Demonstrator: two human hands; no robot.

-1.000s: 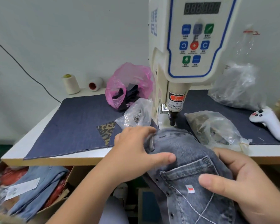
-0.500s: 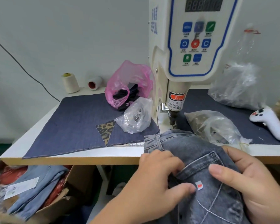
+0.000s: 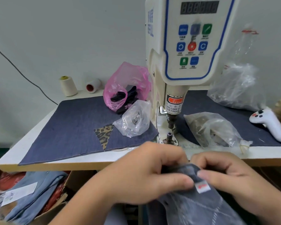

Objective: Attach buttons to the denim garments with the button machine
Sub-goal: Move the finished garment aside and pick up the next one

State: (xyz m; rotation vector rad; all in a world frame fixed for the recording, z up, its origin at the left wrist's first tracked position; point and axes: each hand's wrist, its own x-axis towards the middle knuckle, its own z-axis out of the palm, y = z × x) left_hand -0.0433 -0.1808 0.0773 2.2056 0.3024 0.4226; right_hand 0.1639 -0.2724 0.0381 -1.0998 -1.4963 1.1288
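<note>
The denim garment [image 3: 190, 203] was held below the table's front edge [image 3: 88, 166], clear of the button machine [image 3: 185, 65], whose lower die [image 3: 169, 135] stood uncovered. Judged purpose: regripping the fabric before presenting it to the die. The left hand [image 3: 146, 174] had its fingers curled and clamped on the garment's folded top edge. The right hand [image 3: 229, 177] pinched the same edge beside a small red-and-white label [image 3: 202, 186]. The fold lay between both thumbs.

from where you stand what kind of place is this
Probably a garment workshop: a button machine stands on the table, thread cones sit by the wall, and both hands grip grey denim.
</note>
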